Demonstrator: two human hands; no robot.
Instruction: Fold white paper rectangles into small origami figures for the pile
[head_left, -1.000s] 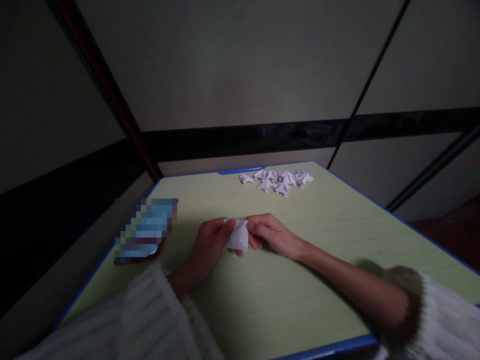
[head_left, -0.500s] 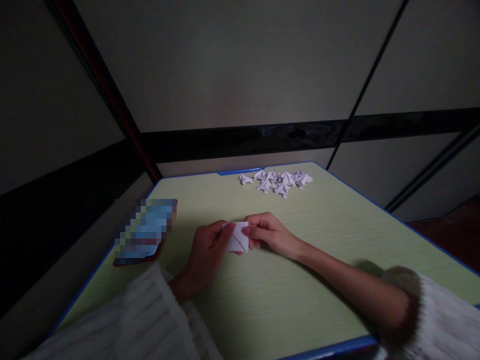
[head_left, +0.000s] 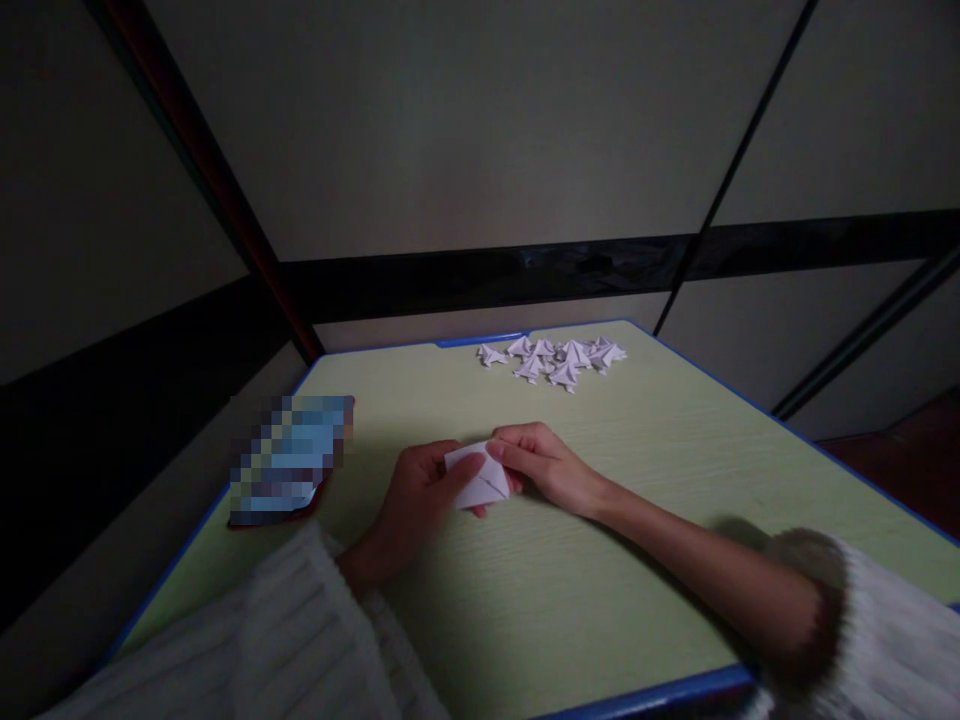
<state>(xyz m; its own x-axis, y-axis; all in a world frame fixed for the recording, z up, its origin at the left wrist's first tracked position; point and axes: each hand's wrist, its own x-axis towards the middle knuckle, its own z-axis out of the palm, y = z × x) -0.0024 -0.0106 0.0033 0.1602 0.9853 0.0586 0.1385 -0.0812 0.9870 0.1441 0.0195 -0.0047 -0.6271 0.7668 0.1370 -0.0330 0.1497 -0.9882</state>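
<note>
A small piece of white folded paper (head_left: 480,480) is held between both hands just above the pale green table (head_left: 600,560). My left hand (head_left: 416,495) pinches its left side with fingers curled. My right hand (head_left: 544,465) grips its right edge with thumb and fingers pressed together. Both forearms come from white knitted sleeves at the bottom of the view.
Several finished white folded paper figures (head_left: 559,362) lie in a cluster near the table's far edge. A phone (head_left: 289,460) with a lit, blurred screen lies at the left edge. The table has a blue rim (head_left: 652,690); dim walls stand behind.
The paper has turned slightly between my fingers and now shows a flatter face with a crease. Both hands stay in nearly the same place.
</note>
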